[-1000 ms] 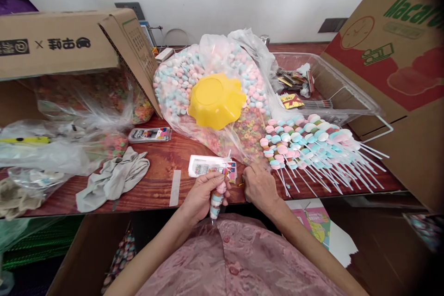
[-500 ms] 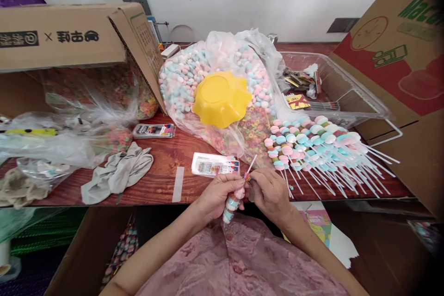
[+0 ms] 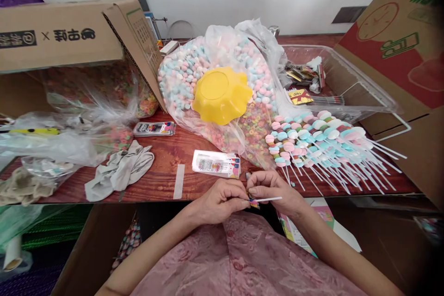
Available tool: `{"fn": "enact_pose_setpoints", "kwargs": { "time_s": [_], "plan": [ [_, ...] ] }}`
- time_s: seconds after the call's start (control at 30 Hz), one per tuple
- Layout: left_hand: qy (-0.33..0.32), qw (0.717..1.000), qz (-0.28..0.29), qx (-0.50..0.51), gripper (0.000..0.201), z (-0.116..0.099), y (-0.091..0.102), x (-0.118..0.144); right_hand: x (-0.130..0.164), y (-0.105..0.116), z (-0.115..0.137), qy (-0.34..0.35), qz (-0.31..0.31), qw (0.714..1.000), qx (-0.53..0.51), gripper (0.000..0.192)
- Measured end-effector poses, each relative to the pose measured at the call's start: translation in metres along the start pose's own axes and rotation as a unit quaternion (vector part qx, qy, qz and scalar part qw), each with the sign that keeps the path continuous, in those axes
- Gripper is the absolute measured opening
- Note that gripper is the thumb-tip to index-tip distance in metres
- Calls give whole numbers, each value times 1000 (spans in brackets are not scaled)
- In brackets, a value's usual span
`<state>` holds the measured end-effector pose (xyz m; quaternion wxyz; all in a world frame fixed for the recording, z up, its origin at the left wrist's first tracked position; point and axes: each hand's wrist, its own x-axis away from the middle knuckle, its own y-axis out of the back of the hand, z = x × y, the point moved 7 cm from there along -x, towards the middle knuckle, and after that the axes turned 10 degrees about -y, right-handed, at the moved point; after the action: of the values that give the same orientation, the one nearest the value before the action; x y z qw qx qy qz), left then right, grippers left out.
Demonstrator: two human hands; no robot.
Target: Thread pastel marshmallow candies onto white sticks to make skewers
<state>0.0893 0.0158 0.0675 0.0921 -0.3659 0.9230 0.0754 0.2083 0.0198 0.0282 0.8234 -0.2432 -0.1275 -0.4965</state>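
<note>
Your left hand (image 3: pixel 222 201) pinches bright wrapping (image 3: pixel 254 204) at the base of a white stick (image 3: pixel 269 199), which points to three o'clock. Your right hand (image 3: pixel 268 189) curls just beside it; I cannot tell what its fingertips grip. You seem to be working that wrapping, which calls for a steady left pinch. Labels on the packets (image 3: pixel 217 164) at eleven are illegible; toward one, a yellow card (image 3: pixel 301 96) reads "TWIST"; at ten, a carton (image 3: pixel 74 14) bears "×".

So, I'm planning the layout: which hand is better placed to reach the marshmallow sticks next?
Probably the right hand: it's close to the marshmallow sticks; the left hand is farther off.
</note>
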Motion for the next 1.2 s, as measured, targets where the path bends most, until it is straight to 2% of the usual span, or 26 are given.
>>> {"fn": "enact_pose_setpoints", "kwargs": {
  "time_s": [0.13,0.23,0.3,0.37,0.43,0.5,0.53,0.57,0.63,0.73,0.8,0.93,1.03,1.2],
  "plan": [
    [-23,999,-5,-36,22,-7,1,2,1,0,4,-10,16,996,84,28],
    [-7,1000,-19,-23,23,-8,2,3,3,-3,11,11,8,988,153,24],
    [15,998,-54,-5,26,-6,7,2,7,0,19,49,-24,983,177,22],
    [43,992,-120,16,31,1,16,4,17,10,31,112,-113,968,195,21],
    [89,976,-192,54,35,13,23,7,35,23,43,191,-250,926,211,17],
    [134,956,-239,103,38,26,25,9,57,27,52,276,-375,854,231,9],
    [146,949,-250,124,39,31,24,9,64,22,54,316,-407,820,249,7],
    [149,945,-255,137,39,34,22,8,67,13,55,348,-413,794,278,13],
    [140,947,-248,146,38,36,17,4,62,-12,52,404,-373,759,349,29],
    [131,950,-237,155,32,35,12,1,46,-38,42,451,-311,730,408,41],
    [134,948,-238,160,29,35,12,3,37,-40,37,450,-306,738,398,42],
    [131,948,-234,170,27,39,14,9,26,-34,34,404,-290,793,352,35],
    [122,951,-239,155,34,41,16,13,24,-33,35,379,-279,818,331,30],
    [115,955,-240,130,42,41,17,13,20,-32,31,361,-275,828,330,29]
  ]
}}
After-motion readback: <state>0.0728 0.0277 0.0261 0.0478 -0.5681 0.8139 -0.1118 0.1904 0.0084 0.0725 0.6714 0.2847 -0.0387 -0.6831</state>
